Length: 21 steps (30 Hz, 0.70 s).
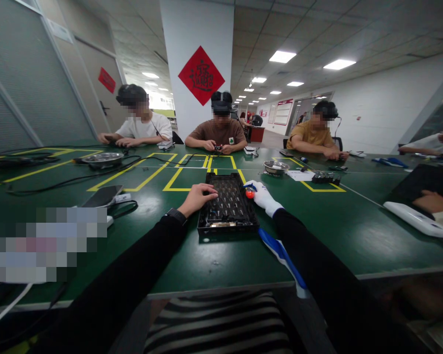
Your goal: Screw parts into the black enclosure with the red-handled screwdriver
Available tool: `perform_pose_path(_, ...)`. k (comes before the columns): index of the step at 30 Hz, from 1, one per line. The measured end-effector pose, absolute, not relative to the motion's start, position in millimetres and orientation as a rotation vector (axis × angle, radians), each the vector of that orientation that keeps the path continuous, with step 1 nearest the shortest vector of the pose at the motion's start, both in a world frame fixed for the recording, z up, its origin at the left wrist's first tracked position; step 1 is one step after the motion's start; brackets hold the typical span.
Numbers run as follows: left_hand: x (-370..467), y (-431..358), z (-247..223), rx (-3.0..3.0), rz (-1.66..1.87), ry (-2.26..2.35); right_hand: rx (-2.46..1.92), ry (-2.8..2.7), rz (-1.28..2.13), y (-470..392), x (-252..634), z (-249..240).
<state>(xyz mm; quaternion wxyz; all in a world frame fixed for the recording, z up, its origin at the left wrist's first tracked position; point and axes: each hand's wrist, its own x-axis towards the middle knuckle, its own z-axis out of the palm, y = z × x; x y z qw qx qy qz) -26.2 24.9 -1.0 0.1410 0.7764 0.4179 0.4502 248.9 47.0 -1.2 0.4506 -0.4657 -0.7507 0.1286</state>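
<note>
A shallow black case (227,228) lies lengthwise in front of me, with rows of small pale metal pieces across its dark inside. My left hand (198,197), bare with a dark watch at the wrist, rests over the case's left edge. Its fingers stretch inward over the edge, and nothing shows in them. At the right edge is my right hand (264,196) in a white glove, closed around a small blue tool with a shiny red-orange round part (250,193). The tool's exact kind is too small to tell.
A blue and white strip (280,253) slants from the case to the table's front edge. Metal bowls (276,167) stand farther off. A phone (102,195) and cables lie left, a white device (417,219) right. Several people sit around the green table (328,236).
</note>
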Motion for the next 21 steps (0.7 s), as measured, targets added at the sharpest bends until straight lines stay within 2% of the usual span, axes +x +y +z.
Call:
perform_pose_path(8, -25, 22, 2, 2.271, 1.315, 1.189, -1.038, -1.707, 0.636, 54, 251, -5)
perform_pose_path(18, -25, 21, 4, 2.258, 1.279, 1.252, -1.035, -1.09, 1.147, 61, 243, 0)
perform_pose_path(21, -26, 21, 3, 2.27, 1.28, 1.243, -1.048, -1.234, 1.09, 59, 239, -4)
